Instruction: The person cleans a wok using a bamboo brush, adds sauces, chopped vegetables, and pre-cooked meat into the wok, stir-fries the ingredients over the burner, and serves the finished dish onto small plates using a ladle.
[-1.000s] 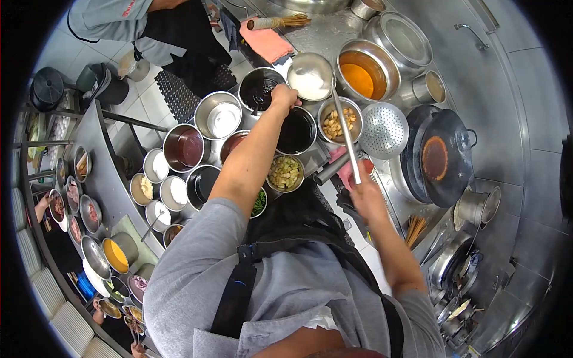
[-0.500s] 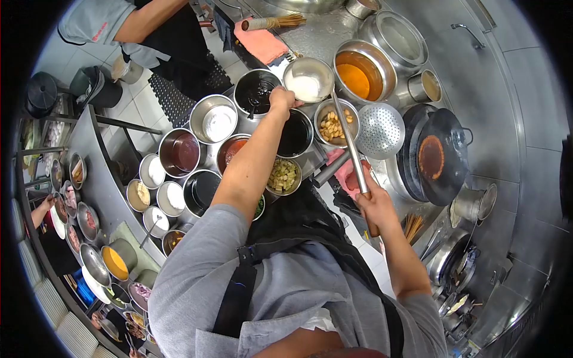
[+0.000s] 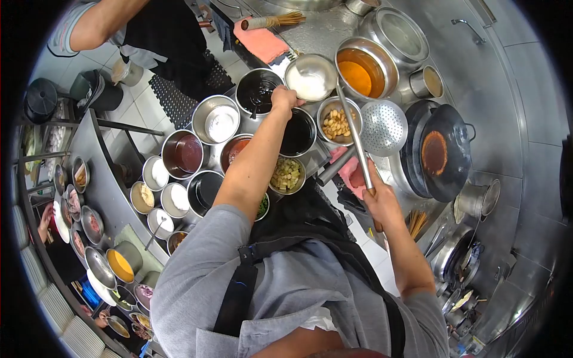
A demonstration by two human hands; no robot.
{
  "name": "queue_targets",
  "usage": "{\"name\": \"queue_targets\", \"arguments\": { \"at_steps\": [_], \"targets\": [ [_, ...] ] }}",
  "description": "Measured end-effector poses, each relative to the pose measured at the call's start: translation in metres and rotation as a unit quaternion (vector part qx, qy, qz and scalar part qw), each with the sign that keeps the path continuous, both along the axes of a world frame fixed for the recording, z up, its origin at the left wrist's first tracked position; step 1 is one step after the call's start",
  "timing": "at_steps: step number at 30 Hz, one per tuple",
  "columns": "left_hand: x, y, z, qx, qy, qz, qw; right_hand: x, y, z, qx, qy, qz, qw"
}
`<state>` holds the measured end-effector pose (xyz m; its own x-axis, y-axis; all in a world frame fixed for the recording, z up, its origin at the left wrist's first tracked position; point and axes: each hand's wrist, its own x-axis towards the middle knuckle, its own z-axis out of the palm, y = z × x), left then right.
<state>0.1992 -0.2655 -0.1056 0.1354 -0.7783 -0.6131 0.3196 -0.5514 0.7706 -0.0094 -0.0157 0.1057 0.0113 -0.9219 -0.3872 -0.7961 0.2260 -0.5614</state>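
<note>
My left hand [image 3: 287,100] is closed on the near rim of a metal bowl [image 3: 311,77] with white contents. My right hand [image 3: 383,204] is wrapped round the wooden grip of a long metal-handled cooking tool [image 3: 356,137]. The shaft's far end meets the right side of that bowl; I cannot make out the tool's head. Below the shaft sits a bowl of pale brown nut-like pieces [image 3: 336,123]. A pot of dark liquid [image 3: 298,132] stands under my left wrist. Right of the shaft lies a perforated strainer [image 3: 384,127].
A pot of orange liquid [image 3: 358,74] stands beyond the strainer. To the right is a black wok [image 3: 456,152] with a reddish-brown patch. Several sauce and seasoning pots, including a dark red one [image 3: 182,153], crowd the left. A co-worker's arm [image 3: 98,27] is at upper left.
My right hand has moved slightly right and down along with the long-handled tool. The co-worker's arm has moved up and left. My left hand stays on the bowl's rim.
</note>
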Motion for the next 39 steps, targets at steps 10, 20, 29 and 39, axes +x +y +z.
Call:
{"name": "queue_targets", "arguments": {
  "at_steps": [10,20,29,39],
  "targets": [
    [-0.001,0.002,0.002,0.007,0.011,0.001,1.0,-0.002,-0.001,-0.018,0.032,-0.08,-0.038,0.996],
    [0.001,0.005,0.011,0.006,-0.007,-0.018,1.0,-0.004,-0.006,-0.004,-0.063,0.088,0.052,0.993],
    [0.003,0.001,0.006,-0.003,-0.009,-0.021,1.0,0.0,-0.006,-0.009,0.004,-0.069,-0.03,0.997],
    [0.003,0.001,0.004,-0.01,0.031,-0.011,0.999,-0.046,-0.004,-0.018,-0.078,0.068,0.094,0.99]
  ]
}}
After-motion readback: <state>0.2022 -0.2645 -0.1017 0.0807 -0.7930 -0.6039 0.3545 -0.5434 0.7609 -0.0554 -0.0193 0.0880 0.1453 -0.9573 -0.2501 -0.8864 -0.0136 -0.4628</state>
